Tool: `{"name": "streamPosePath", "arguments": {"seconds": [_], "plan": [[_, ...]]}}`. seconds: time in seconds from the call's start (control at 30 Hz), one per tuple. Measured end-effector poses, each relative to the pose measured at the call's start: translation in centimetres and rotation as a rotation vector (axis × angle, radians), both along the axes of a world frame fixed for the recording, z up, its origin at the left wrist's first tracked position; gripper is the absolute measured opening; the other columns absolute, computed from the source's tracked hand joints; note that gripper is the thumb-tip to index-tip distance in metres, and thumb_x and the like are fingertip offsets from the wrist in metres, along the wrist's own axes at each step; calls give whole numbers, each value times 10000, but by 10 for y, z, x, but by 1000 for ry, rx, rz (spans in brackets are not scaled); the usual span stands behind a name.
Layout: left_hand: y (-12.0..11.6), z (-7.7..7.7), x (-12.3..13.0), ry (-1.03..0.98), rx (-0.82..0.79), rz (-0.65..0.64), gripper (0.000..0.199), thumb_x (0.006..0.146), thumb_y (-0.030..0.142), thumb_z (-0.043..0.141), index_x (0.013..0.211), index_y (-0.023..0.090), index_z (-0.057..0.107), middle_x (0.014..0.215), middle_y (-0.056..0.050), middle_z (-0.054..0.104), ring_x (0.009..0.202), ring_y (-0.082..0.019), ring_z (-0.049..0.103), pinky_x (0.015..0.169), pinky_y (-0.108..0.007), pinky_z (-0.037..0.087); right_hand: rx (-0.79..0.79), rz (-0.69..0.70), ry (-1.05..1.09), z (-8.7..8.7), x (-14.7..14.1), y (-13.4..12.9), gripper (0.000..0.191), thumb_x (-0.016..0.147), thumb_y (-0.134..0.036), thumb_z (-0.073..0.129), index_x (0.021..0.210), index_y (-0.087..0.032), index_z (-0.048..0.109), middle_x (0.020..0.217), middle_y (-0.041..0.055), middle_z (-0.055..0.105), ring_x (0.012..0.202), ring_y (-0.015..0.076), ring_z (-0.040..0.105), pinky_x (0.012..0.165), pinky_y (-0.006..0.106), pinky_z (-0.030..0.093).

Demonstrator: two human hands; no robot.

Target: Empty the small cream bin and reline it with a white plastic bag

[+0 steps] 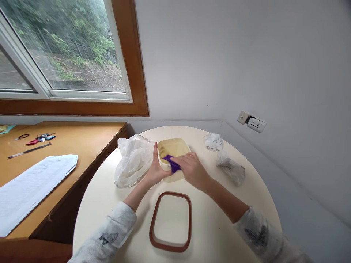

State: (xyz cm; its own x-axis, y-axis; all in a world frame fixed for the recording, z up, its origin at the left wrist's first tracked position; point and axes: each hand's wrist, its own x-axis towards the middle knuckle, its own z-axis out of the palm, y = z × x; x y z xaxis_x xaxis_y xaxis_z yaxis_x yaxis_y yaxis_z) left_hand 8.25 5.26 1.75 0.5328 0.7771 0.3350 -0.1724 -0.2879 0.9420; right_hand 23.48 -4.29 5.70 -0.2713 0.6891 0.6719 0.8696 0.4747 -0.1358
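Note:
A pale yellow, translucent container [178,147] is held tilted above the round table, its open top showing. My left hand [157,170] grips its left side, with the thumb up along the wall and fingers behind and under it. In my right hand [192,168] is a purple cloth [174,166], pinched against the container's near rim, part of it over the inside. Nearer to me, a lid with a reddish-brown rim [189,219] lies flat on the table.
The round cream table [219,226] bears a crumpled white plastic bag [133,160] at left and crumpled clear plastic [231,170] at right. A wooden desk [90,137] with papers [38,190] and small items stands left, below a window. Wall sockets [256,124] are at right.

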Motion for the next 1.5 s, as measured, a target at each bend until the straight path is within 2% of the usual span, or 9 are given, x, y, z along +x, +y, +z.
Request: {"name": "streamPosePath", "arguments": {"seconds": [0.2, 0.53, 0.67, 0.8, 1.07, 1.17, 1.27, 1.4, 1.5], "plan": [[8, 8, -8, 41, 3, -163, 1241, 593, 227, 760, 1371, 332, -202, 1432, -117, 273, 1299, -277, 302, 1050, -508, 268, -43, 55, -123, 0, 54, -1, 509, 821, 35, 264, 1237, -174, 470, 1268, 84, 528, 1251, 153, 389, 1012, 428, 302], [26, 10, -16, 102, 32, -289, 1240, 561, 225, 781, 1382, 371, -137, 1444, -105, 258, 1308, -280, 289, 1032, -497, 288, -256, 145, 4, 14, 80, 63, 678, 653, 86, 292, 1226, -200, 515, 1324, 67, 472, 1201, 168, 455, 999, 388, 376], [30, 12, -15, 101, 59, -274, 1215, 563, 220, 770, 1391, 357, -108, 1432, -112, 290, 1294, -285, 318, 1004, -505, 314, -314, 153, 381, 16, 75, 74, 548, 668, 5, 366, 1105, -221, 609, 1216, 45, 568, 1139, 170, 503, 1000, 359, 362], [29, 16, -13, 129, 70, -241, 1200, 564, 230, 763, 1398, 341, -93, 1414, -115, 331, 1274, -279, 356, 984, -480, 347, -390, -106, 1130, 0, 75, 77, 325, 690, -139, 432, 947, -186, 623, 1000, 71, 643, 875, 184, 604, 815, 364, 466], [14, 19, -28, 242, 56, -80, 1086, 629, 344, 715, 1400, 357, -49, 1484, -94, 153, 1318, -260, 272, 994, -430, 351, -603, -90, 1506, -32, 75, 12, 291, 753, -439, 380, 748, -186, 525, 723, 67, 631, 594, 164, 564, 516, 304, 451], [4, 13, -44, 336, 39, 115, 750, 744, 422, 590, 1368, 290, 195, 1406, -111, 304, 1242, -231, 385, 969, -381, 375, -686, -51, 1697, -39, 65, -24, 364, 792, -507, 368, 773, -187, 541, 784, 86, 647, 645, 187, 592, 535, 333, 456], [-17, 8, -59, 571, 81, 247, 379, 814, 493, 440, 1056, 206, 490, 1073, -93, 557, 922, -216, 569, 775, -348, 459, -737, -16, 1860, -43, 51, -49, 299, 812, -460, 433, 880, -205, 574, 934, 94, 662, 797, 215, 624, 635, 378, 477], [-57, 2, -68, 954, 217, 143, 369, 821, 546, 355, 890, 210, 492, 830, -52, 582, 672, -202, 558, 592, -310, 412, -780, 114, 1666, -34, 34, -68, 323, 836, -407, 447, 1034, -203, 602, 1115, 99, 618, 1011, 225, 576, 814, 392, 442], [-77, -5, -66, 1147, 305, 93, 316, 812, 501, 377, 854, 203, 471, 832, -66, 577, 661, -211, 560, 556, -290, 367, -908, 19, 1356, -24, 27, -74, 357, 826, -437, 451, 943, -164, 649, 978, 91, 662, 932, 222, 590, 818, 356, 410]]}}
